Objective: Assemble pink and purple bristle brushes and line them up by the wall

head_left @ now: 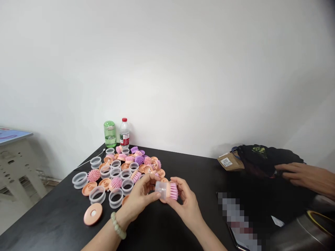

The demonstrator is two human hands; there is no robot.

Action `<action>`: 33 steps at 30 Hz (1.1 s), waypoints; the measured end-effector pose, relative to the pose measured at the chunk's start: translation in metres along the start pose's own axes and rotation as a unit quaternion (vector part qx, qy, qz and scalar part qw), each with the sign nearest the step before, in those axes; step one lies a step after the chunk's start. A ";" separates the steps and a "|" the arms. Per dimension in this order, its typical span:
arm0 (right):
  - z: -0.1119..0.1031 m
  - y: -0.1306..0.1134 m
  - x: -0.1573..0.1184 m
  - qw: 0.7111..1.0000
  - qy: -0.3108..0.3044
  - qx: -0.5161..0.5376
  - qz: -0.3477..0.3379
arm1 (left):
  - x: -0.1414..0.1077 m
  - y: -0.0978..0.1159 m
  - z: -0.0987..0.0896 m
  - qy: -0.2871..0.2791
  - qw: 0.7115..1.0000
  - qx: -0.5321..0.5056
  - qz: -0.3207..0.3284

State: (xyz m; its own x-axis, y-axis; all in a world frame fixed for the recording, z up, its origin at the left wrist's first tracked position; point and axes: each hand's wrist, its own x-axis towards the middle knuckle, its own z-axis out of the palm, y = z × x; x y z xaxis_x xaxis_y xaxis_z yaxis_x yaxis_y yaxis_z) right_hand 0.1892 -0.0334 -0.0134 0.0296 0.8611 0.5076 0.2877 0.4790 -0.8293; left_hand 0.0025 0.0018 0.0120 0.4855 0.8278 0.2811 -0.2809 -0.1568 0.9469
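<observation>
Between my two hands is a small scrub brush: a clear plastic ring (160, 188) on its left and a peach head with pink bristles (173, 191) on its right. My left hand (143, 193), below a beaded bracelet at the wrist, grips the ring. Fingers of my right hand (185, 198) close round the bristle head. Beyond and left of my hands lie many loose parts: clear rings (116, 198), peach caps (89, 188), pink bristle heads (94, 175) and purple bristle heads (139, 160). One peach disc (92, 214) with a white centre lies nearest the front.
A green bottle (110, 135) and a red-capped water bottle (125, 134) stand by the wall. To the right are a brown paper packet (230, 162), a black cloth (269, 158), a phone (239, 240) and a metal container (300, 233). Another person's hand (306, 176) reaches in there.
</observation>
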 end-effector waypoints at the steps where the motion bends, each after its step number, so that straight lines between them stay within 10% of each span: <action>1: 0.000 0.000 0.000 1.000 0.005 0.002 0.001 | 0.000 0.000 0.000 -0.004 1.000 -0.002 0.021; 19: -0.002 0.004 0.000 1.000 -0.010 0.019 -0.008 | 0.001 -0.003 -0.011 0.024 0.985 0.158 0.058; 33: 0.005 0.000 -0.002 0.990 -0.056 -0.118 0.046 | -0.004 -0.032 0.000 -0.007 0.834 0.512 0.203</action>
State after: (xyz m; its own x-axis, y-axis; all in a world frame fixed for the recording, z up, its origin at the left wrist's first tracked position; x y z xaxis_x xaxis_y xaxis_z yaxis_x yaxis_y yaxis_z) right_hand 0.1838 -0.0346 -0.0155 -0.0375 0.9190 0.3925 0.5044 0.3565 -0.7865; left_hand 0.0095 0.0034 -0.0199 0.5342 0.5890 0.6064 0.4271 -0.8071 0.4077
